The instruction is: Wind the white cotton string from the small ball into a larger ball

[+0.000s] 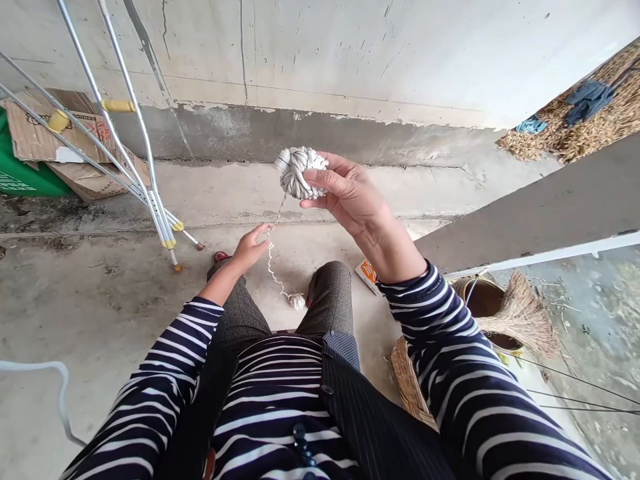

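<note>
In the head view my right hand [353,197] grips a round bundle of thick white cords [303,175], its thumb across the front and its fingers behind. At the bundle's left side sticks out a small pale woven end. A thin white string [271,260] hangs from the underside of the bundle. Lower and to the left, my left hand [251,248] has its fingertips closed on this string. The string runs on down, loose and kinked, to a small string ball [297,301] on the floor between my legs.
Metal crutches [125,127] lean at the left, before a cardboard box [65,130] and a green bag [30,167]. At the right are a straw broom [525,317], a bucket [483,298] and a low slanting wall [530,200]. A concrete wall [320,60] stands ahead.
</note>
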Motion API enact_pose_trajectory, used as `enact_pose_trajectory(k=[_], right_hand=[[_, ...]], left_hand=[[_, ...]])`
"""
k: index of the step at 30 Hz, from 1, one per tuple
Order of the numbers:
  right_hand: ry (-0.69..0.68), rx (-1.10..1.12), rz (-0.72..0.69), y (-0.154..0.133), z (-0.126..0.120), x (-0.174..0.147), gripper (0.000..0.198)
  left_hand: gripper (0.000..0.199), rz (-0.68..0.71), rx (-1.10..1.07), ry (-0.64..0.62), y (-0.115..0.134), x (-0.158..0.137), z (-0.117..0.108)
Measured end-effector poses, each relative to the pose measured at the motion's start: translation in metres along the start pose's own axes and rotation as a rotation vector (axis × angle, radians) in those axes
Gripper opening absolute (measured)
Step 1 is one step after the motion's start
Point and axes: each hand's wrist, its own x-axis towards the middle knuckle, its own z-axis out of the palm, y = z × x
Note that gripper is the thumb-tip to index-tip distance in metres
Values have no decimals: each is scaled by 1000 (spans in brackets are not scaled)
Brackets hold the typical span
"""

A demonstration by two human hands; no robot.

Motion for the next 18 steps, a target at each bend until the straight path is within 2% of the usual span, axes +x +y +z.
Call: enact_pose_trajectory(k=[2, 5, 10, 12, 14, 18], right_hand=[[12, -5, 24, 8, -4, 1, 43], [4, -7, 66, 20, -4, 2, 46], [-3, 11, 100, 28, 6, 5, 51], [32, 15, 84, 27, 4, 8, 49], [111, 32, 50, 24, -3, 14, 46], [317, 95, -46, 17, -28, 26, 33]], left_hand=[[54, 89, -78, 27, 19, 5, 0], [50, 179, -218, 34, 51, 11, 7], [40, 284, -302, 182, 93, 21, 22], [42, 300, -299, 132, 101, 18, 26], [43, 292, -304, 25, 99, 8, 29], [38, 174, -245, -170, 72, -22, 33]])
